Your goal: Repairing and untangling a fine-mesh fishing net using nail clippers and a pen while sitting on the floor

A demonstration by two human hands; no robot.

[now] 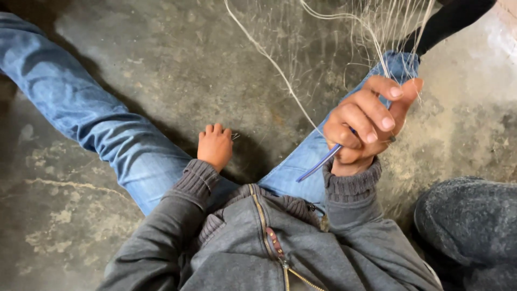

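**Right of centre: a raised hand grips a blue tool among pale net threads**

Right of centre in the frame, the person's right hand (369,121) is curled shut around a thin blue tool (319,163), likely a netting needle. Its lower end pokes out below the fist and slants down-left across the right leg of the blue jeans (107,129). Thumb and forefinger press together at the top of the fist, pinching fine strands of a pale net (377,27) that hangs down from the upper right edge. One thicker white cord (269,56) runs diagonally from the top centre down to this hand. The raised hold seems to keep the threads taut and close to the tool.

Centre frame, the left hand (215,145) rests lower, between the spread legs, fingers folded loosely inward. A small metal object (235,136) shows just beside its fingertips; I cannot tell whether the hand holds it. This hand is well apart from the net and the tool.

Grey ribbed cuffs and a zipped grey jacket (258,248) fill the bottom. Bare concrete floor (161,54) lies beneath. A dark grey bundle (468,226) sits at lower right.
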